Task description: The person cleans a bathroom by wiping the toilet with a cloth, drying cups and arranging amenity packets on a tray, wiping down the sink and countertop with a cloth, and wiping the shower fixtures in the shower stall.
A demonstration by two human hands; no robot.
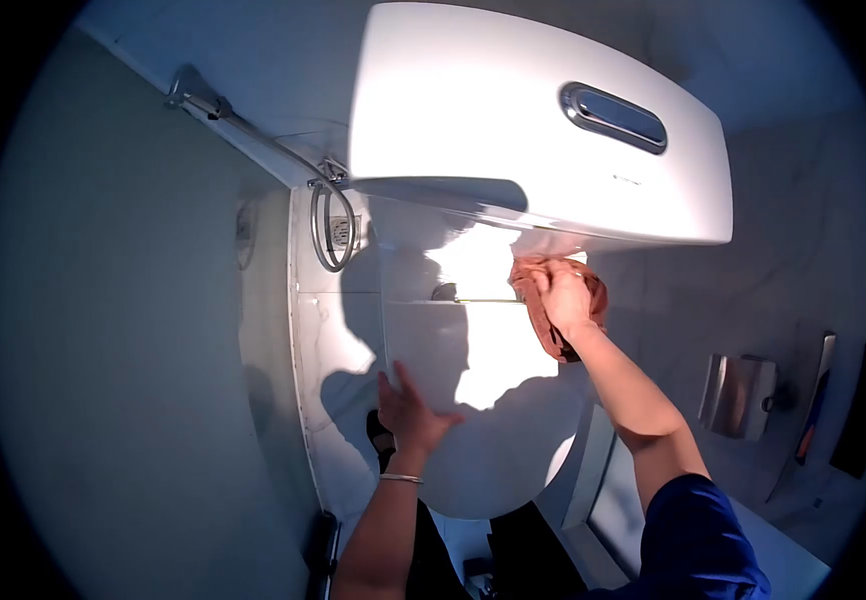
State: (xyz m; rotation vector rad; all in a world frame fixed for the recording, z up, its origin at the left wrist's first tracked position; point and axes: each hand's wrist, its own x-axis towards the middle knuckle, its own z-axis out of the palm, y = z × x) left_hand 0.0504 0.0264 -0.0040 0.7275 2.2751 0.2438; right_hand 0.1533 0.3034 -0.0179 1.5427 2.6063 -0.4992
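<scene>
A reddish-brown cloth is bunched under my right hand, whose fingers press it onto the back right of the white toilet lid, just in front of the cistern. My left hand has its fingers spread over the left side of the lid and holds nothing; whether it touches the surface I cannot tell. Bright light and arm shadows fall across the lid. The white cistern stands behind it, with an oval chrome flush button on top.
A handheld sprayer with a looped metal hose hangs at the left, above a floor drain. A glass panel runs along the left. On the right wall is a metal paper holder.
</scene>
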